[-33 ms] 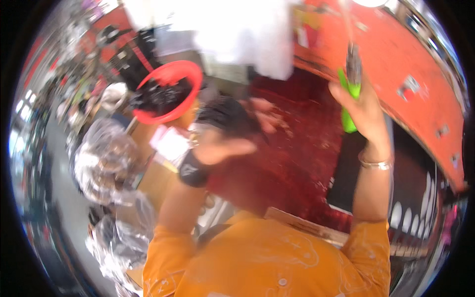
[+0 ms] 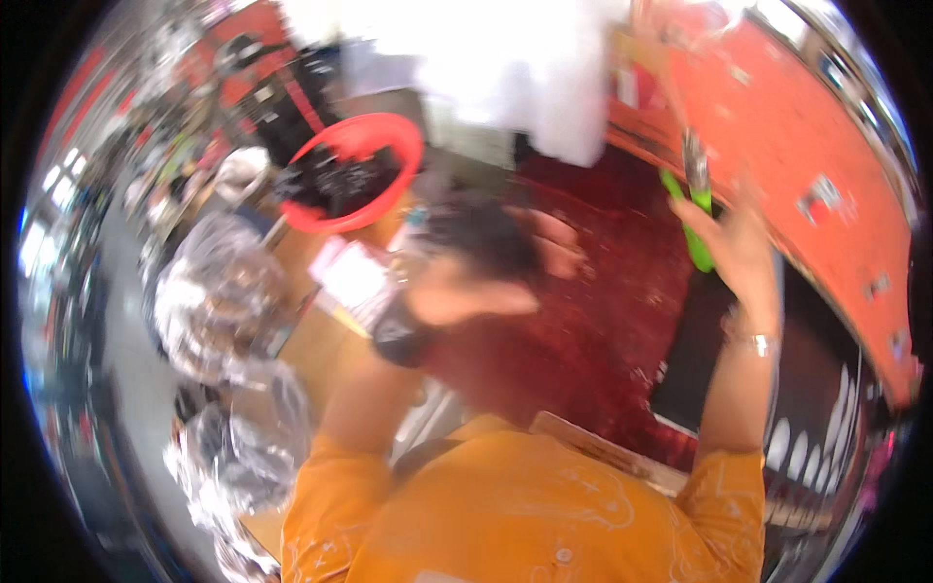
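In the head view, the left hand (image 2: 462,296) clasps a blurred black bundle (image 2: 486,238) between thumb and fingers, right of a red basin (image 2: 412,146); farther right, the right hand (image 2: 746,248) grips a green-handled tool (image 2: 701,253) beside an orange table (image 2: 777,117)

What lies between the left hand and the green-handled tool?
In the head view, a stretch of dark red surface lies between the left hand and the green-handled tool.
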A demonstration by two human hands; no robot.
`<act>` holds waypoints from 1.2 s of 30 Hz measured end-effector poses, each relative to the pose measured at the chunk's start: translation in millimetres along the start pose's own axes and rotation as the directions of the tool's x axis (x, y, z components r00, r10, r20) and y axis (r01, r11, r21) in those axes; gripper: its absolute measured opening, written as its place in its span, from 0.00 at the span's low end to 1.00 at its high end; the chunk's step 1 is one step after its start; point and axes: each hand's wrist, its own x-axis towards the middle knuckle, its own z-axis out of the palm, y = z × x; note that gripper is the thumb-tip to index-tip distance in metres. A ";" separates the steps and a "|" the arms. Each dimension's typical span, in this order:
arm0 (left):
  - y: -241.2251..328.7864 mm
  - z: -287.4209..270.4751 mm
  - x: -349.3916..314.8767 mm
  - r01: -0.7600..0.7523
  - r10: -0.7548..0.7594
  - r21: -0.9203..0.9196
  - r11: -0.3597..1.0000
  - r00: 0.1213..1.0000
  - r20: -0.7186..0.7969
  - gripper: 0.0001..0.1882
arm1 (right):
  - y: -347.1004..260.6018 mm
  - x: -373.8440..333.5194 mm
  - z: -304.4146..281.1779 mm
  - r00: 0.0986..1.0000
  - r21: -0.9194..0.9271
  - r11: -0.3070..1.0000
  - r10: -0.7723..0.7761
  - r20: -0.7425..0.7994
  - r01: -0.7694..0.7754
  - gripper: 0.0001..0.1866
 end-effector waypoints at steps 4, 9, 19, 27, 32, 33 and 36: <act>6.8 36.7 9.3 -0.181 0.202 -0.110 0.977 0.949 0.240 0.25 | 28.1 -24.8 47.8 0.947 0.601 0.747 -0.315 -0.057 0.285 0.38; -5.2 84.1 -1.3 -0.090 0.250 -0.636 0.766 0.954 0.166 0.24 | 60.5 -69.0 109.5 0.657 0.820 0.436 -0.502 0.563 -0.370 0.32; -7.0 21.5 -43.6 0.223 -0.168 -0.129 0.966 0.925 0.340 0.38 | 56.6 -44.0 85.3 0.642 0.662 0.730 -0.427 0.636 -0.170 0.23; -33.3 -6.6 -92.1 0.289 -0.080 0.659 0.695 0.941 -0.328 0.48 | 10.3 -57.4 129.7 0.749 -0.143 0.834 -0.387 0.538 0.533 0.22; -79.9 0.6 -90.5 0.341 0.096 0.876 0.340 0.914 -0.393 0.22 | 42.8 -66.8 149.5 0.649 -0.090 0.699 -0.597 0.472 0.709 0.28; -83.8 -1.7 -90.3 0.351 0.099 0.870 0.347 0.909 -0.406 0.20 | 55.0 -64.4 137.1 0.632 -0.190 0.629 -0.615 0.471 0.754 0.29; -86.2 -6.1 -88.6 0.317 0.144 0.879 0.358 0.911 -0.387 0.19 | 88.9 -57.0 117.6 0.723 -0.117 0.854 -0.348 0.596 0.507 0.31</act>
